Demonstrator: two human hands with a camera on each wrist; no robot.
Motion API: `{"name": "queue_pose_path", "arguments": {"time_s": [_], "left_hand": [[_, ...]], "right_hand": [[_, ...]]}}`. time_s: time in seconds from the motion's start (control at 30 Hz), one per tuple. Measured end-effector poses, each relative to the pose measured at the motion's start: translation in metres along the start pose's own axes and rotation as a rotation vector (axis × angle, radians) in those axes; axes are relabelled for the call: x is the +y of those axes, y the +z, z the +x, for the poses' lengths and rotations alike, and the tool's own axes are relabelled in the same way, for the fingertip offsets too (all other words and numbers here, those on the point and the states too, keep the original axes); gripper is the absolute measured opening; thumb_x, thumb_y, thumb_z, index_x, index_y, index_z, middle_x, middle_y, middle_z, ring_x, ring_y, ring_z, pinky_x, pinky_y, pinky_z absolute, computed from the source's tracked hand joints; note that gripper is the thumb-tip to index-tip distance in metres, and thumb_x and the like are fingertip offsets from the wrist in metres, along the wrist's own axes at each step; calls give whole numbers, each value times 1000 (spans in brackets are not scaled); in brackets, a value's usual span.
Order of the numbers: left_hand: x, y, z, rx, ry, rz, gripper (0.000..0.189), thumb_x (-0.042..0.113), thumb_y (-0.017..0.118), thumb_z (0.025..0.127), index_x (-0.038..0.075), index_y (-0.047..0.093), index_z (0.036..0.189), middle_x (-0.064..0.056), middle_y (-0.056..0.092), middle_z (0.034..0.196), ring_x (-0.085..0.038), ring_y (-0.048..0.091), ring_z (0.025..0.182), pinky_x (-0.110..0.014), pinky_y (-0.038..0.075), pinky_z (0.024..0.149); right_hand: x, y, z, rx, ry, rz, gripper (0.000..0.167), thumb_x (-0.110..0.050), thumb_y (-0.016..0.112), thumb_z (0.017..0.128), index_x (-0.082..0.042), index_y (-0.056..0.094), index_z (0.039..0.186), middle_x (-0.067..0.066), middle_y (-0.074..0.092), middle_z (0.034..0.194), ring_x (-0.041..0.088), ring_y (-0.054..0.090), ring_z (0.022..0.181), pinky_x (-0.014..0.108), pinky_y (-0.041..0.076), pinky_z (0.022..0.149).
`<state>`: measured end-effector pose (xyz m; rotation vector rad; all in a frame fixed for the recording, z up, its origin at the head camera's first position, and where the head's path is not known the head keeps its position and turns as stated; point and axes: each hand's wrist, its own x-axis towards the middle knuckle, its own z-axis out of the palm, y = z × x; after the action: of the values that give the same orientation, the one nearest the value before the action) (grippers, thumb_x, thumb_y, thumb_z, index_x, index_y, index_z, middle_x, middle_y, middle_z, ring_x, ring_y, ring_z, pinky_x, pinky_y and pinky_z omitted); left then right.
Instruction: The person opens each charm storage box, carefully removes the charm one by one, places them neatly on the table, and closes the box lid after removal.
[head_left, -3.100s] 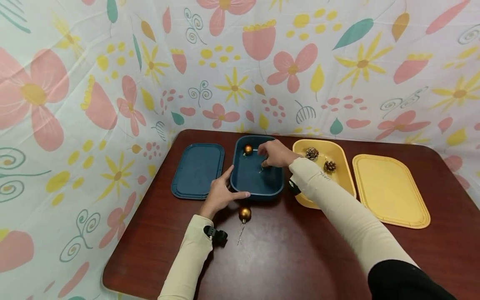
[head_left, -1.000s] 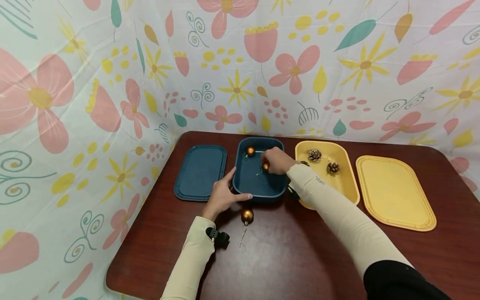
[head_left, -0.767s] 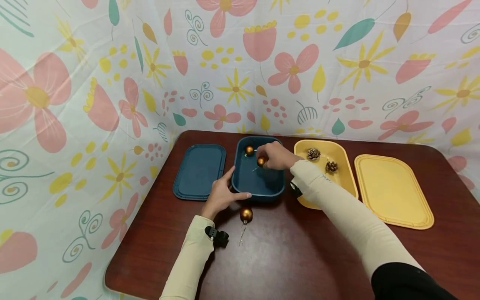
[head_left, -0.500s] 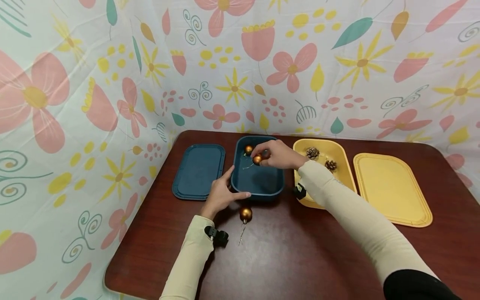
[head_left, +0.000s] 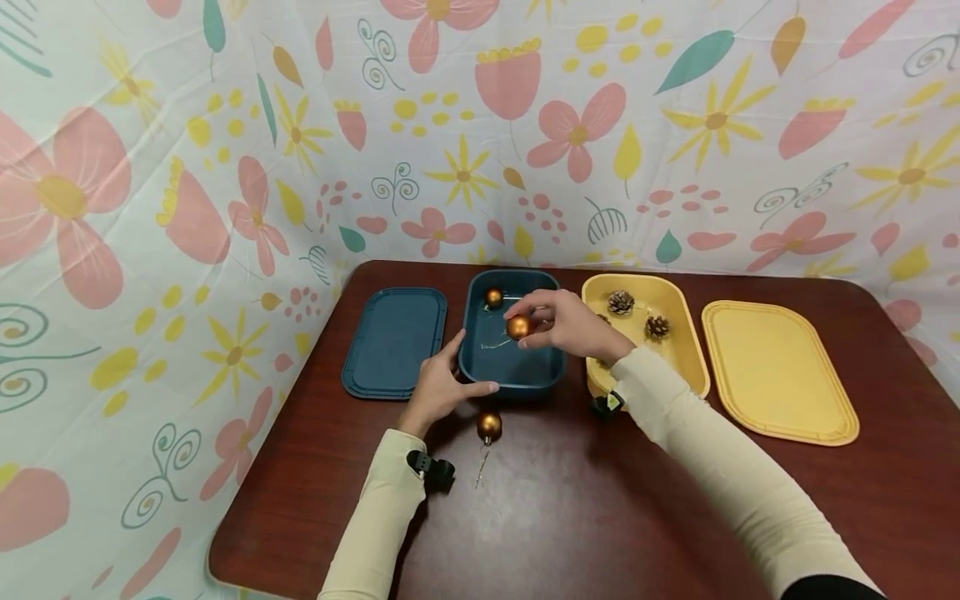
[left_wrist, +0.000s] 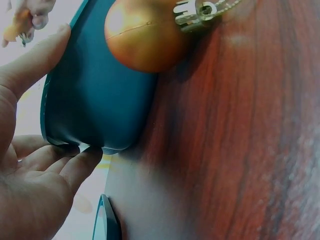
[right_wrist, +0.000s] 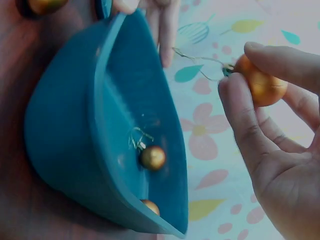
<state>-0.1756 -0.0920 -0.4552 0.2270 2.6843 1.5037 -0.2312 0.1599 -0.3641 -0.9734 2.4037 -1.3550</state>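
My right hand pinches a copper-gold Christmas bauble between thumb and fingers, above the dark blue box. Its thin string dangles from the cap, clearer in the right wrist view beside the held bauble. Two more baubles lie in the box: one loose bauble shows whole, another is partly cut off by the rim. At the box's near left corner my left hand rests, thumb along the front rim and fingers against the left wall. Another bauble with string lies on the table before the box.
Left of the box lies a flat blue lid. To its right stands a yellow box with several pine cones, partly covered by my right wrist. A yellow lid lies farther right. Patterned cloth backs the table.
My right hand was low inside the blue box; it has come up with the bauble, which now hangs above the box, nearer to me. My left hand has kept its place.
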Motion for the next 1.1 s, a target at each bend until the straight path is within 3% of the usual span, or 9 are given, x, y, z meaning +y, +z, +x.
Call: {"name": "queue_pose_path", "arguments": {"time_s": [0.17, 0.37, 0.53, 0.83, 1.1], "left_hand": [[2, 0, 0, 0, -8, 10, 110, 45, 89, 73, 18, 27, 161, -10, 36, 163, -31, 44, 145, -49, 46, 112], [1, 1, 1, 9, -2, 20, 110, 44, 90, 72, 19, 28, 161, -11, 37, 162, -31, 45, 145, -49, 46, 112], [1, 1, 0, 6, -8, 25, 111, 48, 89, 72, 21, 27, 161, -11, 32, 164, -34, 43, 146, -51, 47, 111], [0, 2, 1, 9, -18, 18, 111, 45, 89, 72, 22, 27, 161, -9, 32, 165, -35, 43, 146, -52, 46, 111], [2, 1, 0, 14, -10, 27, 110, 45, 89, 72, 21, 28, 161, -11, 34, 163, -35, 45, 144, -52, 47, 110]], "right_hand": [[-1, 9, -14, 30, -24, 38, 44, -8, 79, 86, -12, 67, 128, 11, 66, 128, 27, 71, 109, 40, 61, 86], [-4, 24, -31, 81, -10, 56, 38, -11, 80, 86, -10, 64, 121, 10, 71, 111, 20, 69, 97, 34, 60, 79], [-4, 38, -46, 60, -24, 79, 34, -9, 76, 89, -12, 67, 121, 9, 71, 114, 18, 69, 93, 31, 59, 78], [4, 62, -62, 42, -122, -9, 36, -7, 74, 90, -12, 67, 125, 6, 69, 118, 14, 68, 91, 29, 60, 76], [7, 73, -73, -20, -61, -22, 28, -9, 73, 91, -11, 64, 118, 6, 74, 107, 12, 70, 87, 26, 60, 75]]}}
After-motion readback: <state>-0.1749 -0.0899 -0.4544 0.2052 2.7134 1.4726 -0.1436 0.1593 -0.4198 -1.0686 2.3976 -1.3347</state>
